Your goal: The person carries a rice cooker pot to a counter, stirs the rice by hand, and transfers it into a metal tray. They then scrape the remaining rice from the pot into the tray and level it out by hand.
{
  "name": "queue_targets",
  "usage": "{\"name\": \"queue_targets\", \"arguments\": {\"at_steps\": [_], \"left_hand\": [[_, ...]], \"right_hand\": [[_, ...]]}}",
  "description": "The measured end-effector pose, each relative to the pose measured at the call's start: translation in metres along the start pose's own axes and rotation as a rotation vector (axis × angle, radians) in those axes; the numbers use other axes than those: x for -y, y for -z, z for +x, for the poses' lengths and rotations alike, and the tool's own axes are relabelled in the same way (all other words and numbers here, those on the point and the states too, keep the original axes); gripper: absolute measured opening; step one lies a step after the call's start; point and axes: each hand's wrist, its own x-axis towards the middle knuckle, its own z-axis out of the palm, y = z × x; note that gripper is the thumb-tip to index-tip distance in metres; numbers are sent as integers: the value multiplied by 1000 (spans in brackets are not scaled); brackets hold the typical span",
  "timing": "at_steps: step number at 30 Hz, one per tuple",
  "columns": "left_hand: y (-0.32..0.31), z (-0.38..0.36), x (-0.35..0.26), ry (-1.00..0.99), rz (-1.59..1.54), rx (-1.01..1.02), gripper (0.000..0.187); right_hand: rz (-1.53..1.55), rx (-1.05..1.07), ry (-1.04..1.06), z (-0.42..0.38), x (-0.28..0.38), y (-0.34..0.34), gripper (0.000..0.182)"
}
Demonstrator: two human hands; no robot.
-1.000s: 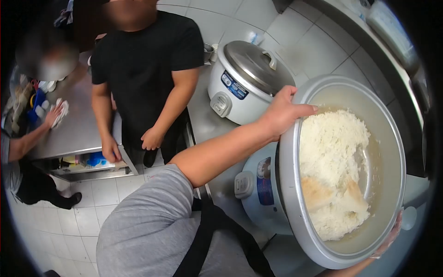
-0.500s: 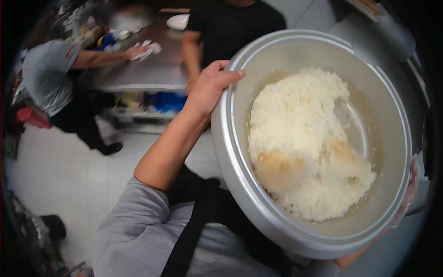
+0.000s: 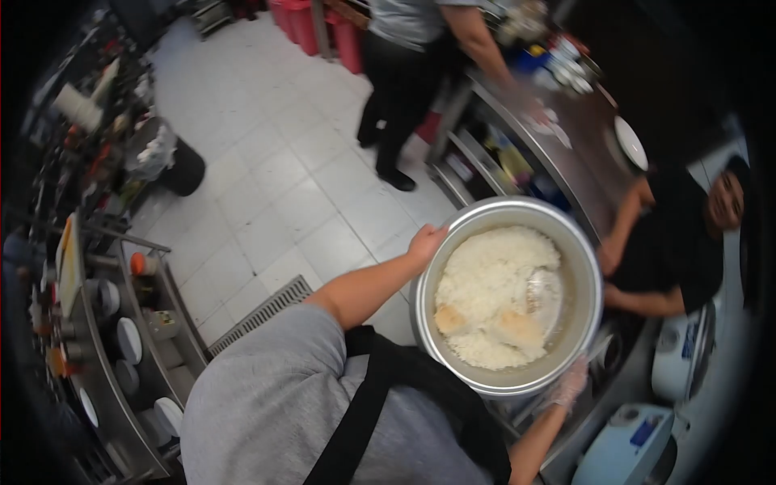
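the rice cooker pot, a round metal one, sits just right of the middle of the frame, held between my two hands in front of my body, its open mouth facing up at me. inside, the cooked rice lies heaped toward the left, with two browned patches low in the heap; at the right, part of the pot's bottom shows through.

my left hand, bare, has its fingers closed on the rim at the pot's upper left. my right hand, in a clear glove, holds the pot's lower right side; some of those fingers are hidden from me.

just right of the pot, a person in a black shirt has both forearms close to the rim; i cannot tell if they touch it. below them, in the lower right of the frame, are two rice cookers.

at the upper right, another person has a hand on a white cloth on the metal counter, near a white dish. a dark trash bin stands at the upper left, and metal shelves with white dishes fill the lower left.
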Motion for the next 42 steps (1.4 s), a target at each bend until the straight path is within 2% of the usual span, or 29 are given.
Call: {"name": "queue_targets", "arguments": {"at_steps": [2, 3, 4, 5, 7, 8, 11, 14, 15, 17, 18, 19, 20, 21, 22, 23, 24, 25, 26, 28, 29, 30, 34, 35, 36, 37, 40, 41, 42], "left_hand": [[-4, -40, -10, -35, 78, -228, 32], [-2, -52, -9, -34, 71, -313, 32], [3, -68, -9, -44, 55, -408, 33], [14, -92, -18, -37, 29, -504, 33], [22, -148, -53, -45, 10, -661, 33], [29, -150, -41, -62, 5, -695, 33], [45, -235, -53, -14, 20, -812, 34], [-8, -350, -75, 13, 86, -891, 36], [47, -309, -16, -6, 8, -901, 37], [50, -319, 18, -47, -35, -1015, 39], [53, -325, 30, -66, -16, -1086, 40], [51, -339, 32, -5, 86, -1195, 40], [21, -364, 32, 79, 186, -1305, 40], [-14, -395, 29, 14, 33, -1284, 40], [77, -322, 32, -68, -166, -1257, 39], [74, -307, 24, -82, -253, -1301, 38], [119, -295, -8, -110, -338, -1346, 36], [175, -281, -45, -131, -423, -1395, 35], [151, -293, -60, -183, -438, -1435, 34], [95, -320, -77, -302, -510, -1511, 32], [93, -295, -94, -284, -485, -1547, 31], [114, -292, -110, -276, -505, -1583, 31], [200, -248, -178, -151, -432, -1611, 31], [226, -234, -196, -123, -349, -1620, 32], [226, -217, -210, -114, -262, -1626, 33], [265, -190, -232, -209, -116, -1713, 39], [343, -139, -316, -136, -102, -1578, 45], [357, -123, -353, -129, -76, -1516, 46], [383, -102, -377, -119, -70, -1476, 45]], "right_hand": [[15, 193, 188, 115, -136, 36, 33], [198, 262, -191, 116, -108, 7, 35], [212, 307, -248, 133, -123, -9, 37], [-38, 290, -241, 138, -116, -28, 36], [-70, 393, -377, 121, -36, -59, 37], [-80, 425, -420, 123, -26, -82, 38], [-507, 715, -78, 127, -26, -133, 38], [-815, 1079, 346, 149, 31, -136, 34], [-770, 1134, 483, 138, -10, -197, 32], [-620, 1283, 713, 141, -8, -240, 29], [-530, 1281, 843, 136, -14, -268, 28], [-446, 1276, 968, 129, -26, -292, 26], [-253, 1162, 1304, 132, -26, -305, 25], [-480, 1262, 1338, 128, 16, -291, 25], [-102, 1169, 1462, 97, -17, -398, 22], [238, 1021, 1603, 66, -46, -501, 20], [108, 1148, 1650, 8, 10, -562, 18], [-13, 1315, 1577, -62, 66, -622, 19], [-115, 1458, 1500, -74, 112, -616, 20], [128, 1477, 1591, -87, 156, -624, 23], [173, 1470, 1647, -80, 160, -659, 23], [212, 1472, 1746, -106, 176, -690, 23], [74, 1614, 1523, -167, 210, -801, 17], [2, 1564, 1565, -179, 210, -829, 17], [-55, 1493, 1613, -166, 216, -842, 17], [-134, 1431, 1665, -175, 230, -882, 17], [-518, 1230, 1915, -163, 246, -970, 19], [-423, 1354, 1649, -151, 247, -994, 23], [-403, 1390, 1449, -144, 258, -1012, 27]]}}
